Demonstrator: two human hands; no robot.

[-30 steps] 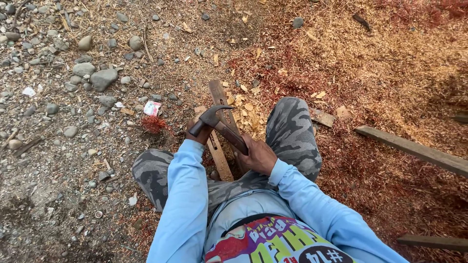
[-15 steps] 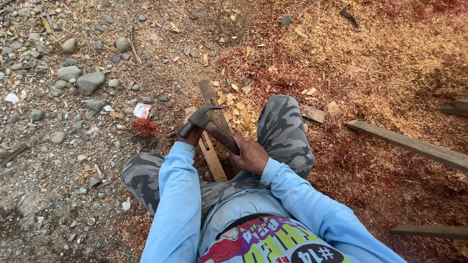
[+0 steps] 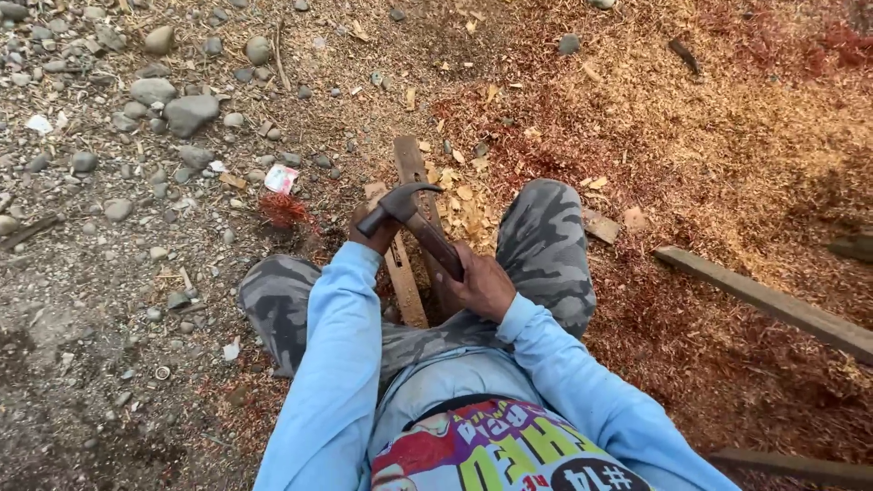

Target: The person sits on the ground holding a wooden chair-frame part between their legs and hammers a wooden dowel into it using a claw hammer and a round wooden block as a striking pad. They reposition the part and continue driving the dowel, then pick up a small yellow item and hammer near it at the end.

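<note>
Right hand (image 3: 482,284) clenched round claw hammer (image 3: 414,218) handle; left hand (image 3: 371,238), mostly hidden, grip unclear, steadies wooden strip (image 3: 405,286) between knees.

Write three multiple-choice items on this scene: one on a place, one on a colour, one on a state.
1. Where does the wooden strip lie?
A. between the knees
B. on the long plank at right
C. on the big grey stone

2. What colour are the sleeves?
A. red
B. light blue
C. black

3. How is the hammer held?
A. lying loose on the ground
B. by the left hand alone
C. right hand on the handle, left hand under the head

Answers: 1 A, the strip runs between the camouflage trouser legs; 2 B, both arms show light blue; 3 C, right-hand fingers wrap the handle.
</note>
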